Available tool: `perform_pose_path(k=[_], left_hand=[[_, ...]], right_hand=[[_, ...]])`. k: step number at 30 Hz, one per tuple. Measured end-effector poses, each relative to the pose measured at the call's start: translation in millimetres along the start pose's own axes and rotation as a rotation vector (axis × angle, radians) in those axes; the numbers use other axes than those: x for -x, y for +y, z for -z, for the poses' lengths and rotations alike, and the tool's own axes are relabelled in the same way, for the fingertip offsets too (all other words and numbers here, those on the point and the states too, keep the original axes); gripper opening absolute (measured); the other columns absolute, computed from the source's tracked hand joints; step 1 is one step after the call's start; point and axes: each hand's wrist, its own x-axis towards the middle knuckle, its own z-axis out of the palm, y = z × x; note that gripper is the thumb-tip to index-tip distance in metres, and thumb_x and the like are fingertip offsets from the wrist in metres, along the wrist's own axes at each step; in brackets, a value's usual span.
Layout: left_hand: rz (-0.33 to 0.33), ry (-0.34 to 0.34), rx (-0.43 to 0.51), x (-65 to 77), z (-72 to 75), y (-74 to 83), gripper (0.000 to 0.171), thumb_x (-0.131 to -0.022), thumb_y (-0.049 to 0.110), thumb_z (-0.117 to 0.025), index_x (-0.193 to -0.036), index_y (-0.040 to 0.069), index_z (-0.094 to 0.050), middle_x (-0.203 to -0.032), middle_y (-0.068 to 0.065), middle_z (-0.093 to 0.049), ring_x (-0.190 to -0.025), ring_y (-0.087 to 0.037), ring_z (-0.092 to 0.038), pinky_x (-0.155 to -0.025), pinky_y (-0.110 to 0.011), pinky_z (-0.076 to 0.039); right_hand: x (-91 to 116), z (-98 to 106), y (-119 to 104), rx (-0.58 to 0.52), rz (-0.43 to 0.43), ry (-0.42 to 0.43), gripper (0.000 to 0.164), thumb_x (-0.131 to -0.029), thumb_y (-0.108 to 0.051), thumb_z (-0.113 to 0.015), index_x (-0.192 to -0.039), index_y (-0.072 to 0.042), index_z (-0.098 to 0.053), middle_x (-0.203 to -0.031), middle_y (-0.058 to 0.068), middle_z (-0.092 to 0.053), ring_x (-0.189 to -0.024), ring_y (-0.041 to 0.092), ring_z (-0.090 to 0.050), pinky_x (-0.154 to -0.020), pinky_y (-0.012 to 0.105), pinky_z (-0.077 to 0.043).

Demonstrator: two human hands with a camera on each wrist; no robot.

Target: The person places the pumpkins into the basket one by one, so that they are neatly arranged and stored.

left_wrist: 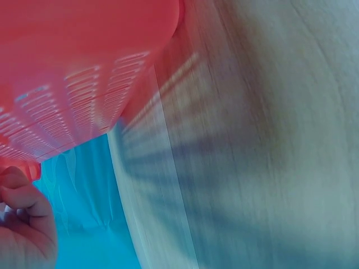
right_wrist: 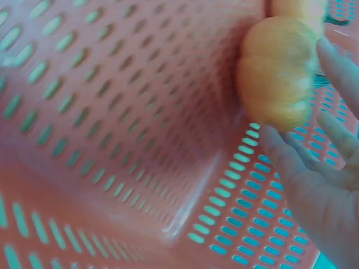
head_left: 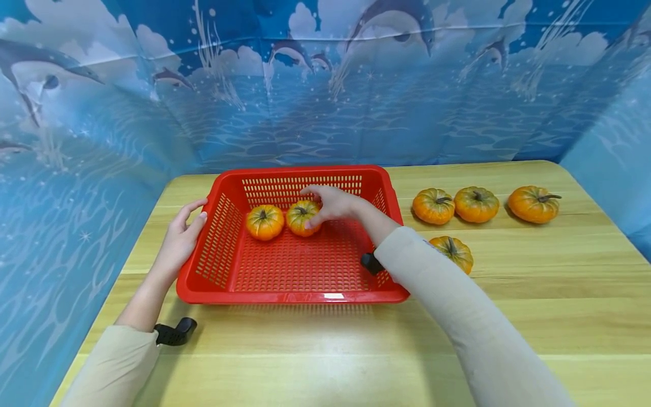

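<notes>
A red plastic basket (head_left: pixel 295 297) with slotted walls stands on the wooden table. My left hand (head_left: pixel 178 240) holds its left rim; in the left wrist view the curled fingers (left_wrist: pixel 25 196) show beside the basket wall (left_wrist: pixel 84 33). Inside, two small orange pumpkins sit side by side toward the back: the left pumpkin (head_left: pixel 265 222) and the right pumpkin (head_left: pixel 301 218). My right hand (head_left: pixel 333 204) reaches into the basket with fingers and thumb spread about the right pumpkin. The right wrist view shows fingertips (right_wrist: pixel 272 137) by that pumpkin (right_wrist: pixel 275 73), with the fingers fairly straight.
Right of the basket, several more pumpkins lie on the table: two close together at the back, one pumpkin (head_left: pixel 533 204) farther right, and a nearer pumpkin (head_left: pixel 452 252) partly behind my right sleeve. A blue dolphin-print sheet (head_left: pixel 325 113) hangs behind the table (head_left: pixel 325 350).
</notes>
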Motion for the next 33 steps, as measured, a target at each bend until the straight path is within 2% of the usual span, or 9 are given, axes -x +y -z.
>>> perform_pose_path(k=[4,8,14,19,26,33], left_hand=[[-0.003,-0.001,0.003,0.3,-0.4,0.0,0.055,-0.099,0.038,-0.039,-0.147,0.016,-0.024,-0.109,-0.023,-0.053,-0.074,-0.016,-0.067,-0.064,-0.034,-0.056],[-0.006,0.003,0.001,0.5,-0.6,-0.6,0.055,-0.099,0.039,-0.040,-0.146,0.016,-0.026,-0.105,-0.017,-0.056,-0.074,-0.017,-0.067,-0.064,-0.034,-0.056],[0.001,0.003,-0.006,1.1,-0.1,-1.1,0.055,-0.099,0.038,-0.040,-0.147,0.016,-0.025,-0.105,-0.018,-0.055,-0.073,-0.016,-0.067,-0.063,-0.033,-0.056],[0.010,0.010,-0.005,-0.6,0.2,-1.1,0.055,-0.099,0.038,-0.040,-0.147,0.016,-0.025,-0.103,-0.014,-0.056,-0.073,-0.014,-0.066,-0.063,-0.033,-0.056],[0.017,0.011,0.001,-2.1,1.2,-0.7,0.055,-0.100,0.036,-0.039,-0.148,0.015,-0.024,-0.111,-0.021,-0.051,-0.074,-0.012,-0.065,-0.064,-0.031,-0.056],[0.019,0.008,0.006,-1.7,0.0,-0.1,0.054,-0.100,0.034,-0.038,-0.148,0.013,-0.023,-0.116,-0.025,-0.050,-0.074,-0.012,-0.065,-0.064,-0.031,-0.056]], right_hand=[[4.7,4.2,-5.7,-0.077,0.018,0.026,0.075,-0.079,-0.013,-0.076,-0.142,-0.011,-0.036,-0.140,0.014,-0.036,-0.126,0.027,-0.035,-0.099,0.040,-0.039],[7.3,7.3,-10.3,-0.138,0.038,0.030,0.074,-0.079,-0.014,-0.075,-0.142,-0.010,-0.036,-0.139,0.015,-0.037,-0.121,0.029,-0.039,-0.093,0.040,-0.044],[10.8,12.9,-16.0,-0.190,0.067,0.034,0.072,-0.080,-0.016,-0.075,-0.141,-0.011,-0.037,-0.140,0.013,-0.034,-0.125,0.030,-0.037,-0.093,0.039,-0.045],[16.8,22.3,-24.4,-0.220,0.100,0.054,0.069,-0.081,-0.016,-0.074,-0.140,-0.013,-0.039,-0.138,0.011,-0.037,-0.122,0.028,-0.038,-0.091,0.039,-0.045],[32.3,36.6,-42.2,-0.277,0.175,0.069,0.065,-0.082,-0.014,-0.072,-0.139,-0.014,-0.040,-0.138,0.013,-0.038,-0.124,0.030,-0.038,-0.091,0.038,-0.046],[52.8,51.7,-56.2,-0.286,0.220,0.095,0.063,-0.083,-0.015,-0.071,-0.138,-0.017,-0.041,-0.132,0.007,-0.042,-0.121,0.026,-0.043,-0.091,0.037,-0.047]])
